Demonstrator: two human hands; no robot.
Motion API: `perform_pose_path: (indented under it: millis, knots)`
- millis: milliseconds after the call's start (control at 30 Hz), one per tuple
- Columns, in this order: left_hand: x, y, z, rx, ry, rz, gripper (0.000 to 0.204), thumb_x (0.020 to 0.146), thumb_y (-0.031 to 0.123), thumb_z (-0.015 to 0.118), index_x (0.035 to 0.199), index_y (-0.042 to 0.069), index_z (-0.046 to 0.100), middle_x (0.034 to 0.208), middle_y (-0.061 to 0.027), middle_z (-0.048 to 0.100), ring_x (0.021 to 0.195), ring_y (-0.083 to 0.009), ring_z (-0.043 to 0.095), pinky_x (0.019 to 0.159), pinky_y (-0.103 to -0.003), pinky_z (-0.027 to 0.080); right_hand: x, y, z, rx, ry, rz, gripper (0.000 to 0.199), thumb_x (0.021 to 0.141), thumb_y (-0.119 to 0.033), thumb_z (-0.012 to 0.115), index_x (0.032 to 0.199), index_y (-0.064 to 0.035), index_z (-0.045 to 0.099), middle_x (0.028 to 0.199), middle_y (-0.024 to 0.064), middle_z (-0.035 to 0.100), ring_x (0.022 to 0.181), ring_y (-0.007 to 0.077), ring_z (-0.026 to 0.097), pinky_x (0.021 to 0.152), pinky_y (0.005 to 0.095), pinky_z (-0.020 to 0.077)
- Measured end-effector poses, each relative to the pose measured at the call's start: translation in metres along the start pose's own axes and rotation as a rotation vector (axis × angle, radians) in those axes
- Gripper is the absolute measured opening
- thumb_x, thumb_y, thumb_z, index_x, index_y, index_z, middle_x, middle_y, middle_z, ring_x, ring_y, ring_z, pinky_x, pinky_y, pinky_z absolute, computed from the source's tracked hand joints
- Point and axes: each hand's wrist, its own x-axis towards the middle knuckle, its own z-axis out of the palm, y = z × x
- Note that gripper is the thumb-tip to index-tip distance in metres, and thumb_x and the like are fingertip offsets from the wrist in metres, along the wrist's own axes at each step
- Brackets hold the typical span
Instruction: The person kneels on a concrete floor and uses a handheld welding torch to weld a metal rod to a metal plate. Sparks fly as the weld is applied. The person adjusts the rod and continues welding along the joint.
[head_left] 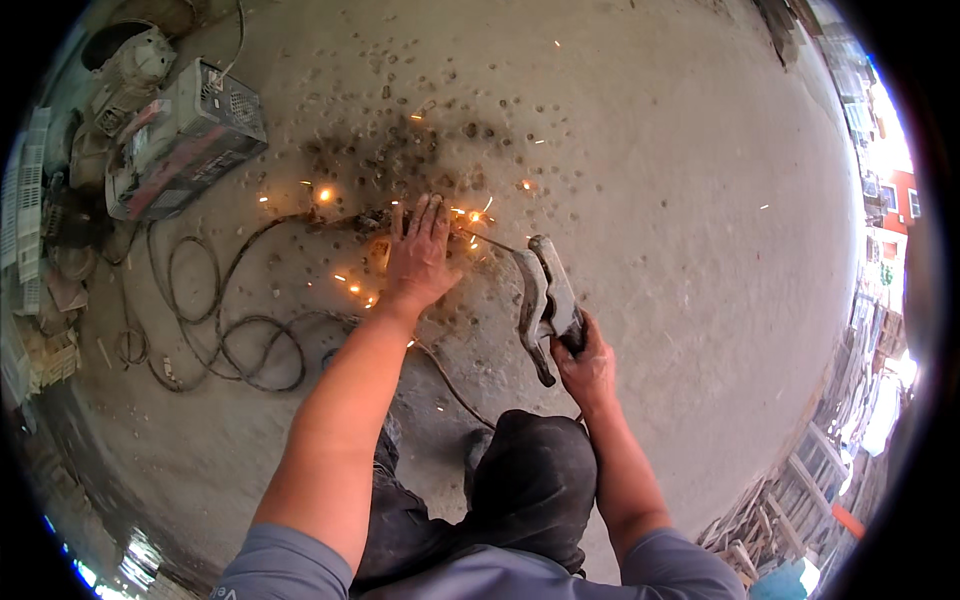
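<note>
My right hand [588, 368] is wrapped round the dark handle of a welding electrode holder [548, 290] with worn metal jaws. A thin welding rod [492, 241] runs from the jaws toward the left, where bright orange sparks [475, 216] fly. My left hand [420, 258] is held palm down just left of the sparks, fingers stretched out. Partly hidden behind its fingers is a dark metal piece [375, 218] low over the floor; I cannot make out its shape or whether my fingers touch it.
A boxy welding machine [190, 140] stands at the far left beside a dusty motor [140, 60]. Black cable [265, 383] lies in loops on the concrete floor [690, 220], which is scorched and pitted near the sparks. Wood scraps [800, 500] are piled at the lower right.
</note>
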Motion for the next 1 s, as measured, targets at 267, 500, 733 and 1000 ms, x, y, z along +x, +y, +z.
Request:
perform_pose_path:
  millis: [267, 500, 733, 1000]
  knots:
    - [-0.001, 0.0, -0.003, 0.057, -0.017, -0.032, 0.106, 0.084, 0.053, 0.075, 0.163, 0.005, 0.025, 0.168, -0.0111, 0.032, 0.158, -0.0255, 0.022, 0.131, -0.054, 0.007, 0.0, -0.002, 0.003, -0.013, -0.039, -0.016, 0.057, 0.083, -0.025, 0.076, 0.136, -0.0111, 0.06, 0.102, 0.022, 0.075, 0.092, 0.0411, 0.073, 0.079, 0.0466, 0.059]
    - [-0.003, 0.003, 0.0, 0.083, -0.091, 0.011, 0.11, 0.081, 0.054, 0.077, 0.164, 0.006, 0.021, 0.169, -0.0114, 0.029, 0.159, -0.0259, 0.02, 0.132, -0.054, 0.006, 0.007, -0.007, 0.006, -0.054, -0.073, -0.004, 0.057, 0.083, -0.025, 0.076, 0.136, -0.0113, 0.06, 0.104, 0.0214, 0.075, 0.094, 0.0408, 0.073, 0.081, 0.0469, 0.0588]
    - [0.004, -0.01, 0.036, 0.392, -0.001, 0.163, 0.073, 0.1, 0.041, 0.055, 0.16, 0.006, 0.034, 0.169, -0.0127, 0.029, 0.159, -0.0237, 0.019, 0.13, -0.055, 0.007, 0.004, 0.022, 0.015, -0.132, -0.053, -0.097, 0.053, 0.082, -0.013, 0.074, 0.13, 0.0029, 0.057, 0.087, 0.0204, 0.072, 0.08, 0.0362, 0.074, 0.071, 0.0408, 0.058]
    - [-0.003, 0.009, 0.001, 0.082, -0.053, 0.101, 0.114, 0.075, 0.053, 0.084, 0.162, 0.006, 0.028, 0.165, -0.0131, 0.035, 0.153, -0.0286, 0.03, 0.127, -0.052, 0.021, 0.0, 0.001, 0.008, 0.027, 0.004, -0.046, 0.059, 0.082, -0.02, 0.081, 0.136, -0.0082, 0.06, 0.104, 0.0206, 0.075, 0.096, 0.0354, 0.075, 0.081, 0.0421, 0.0585]
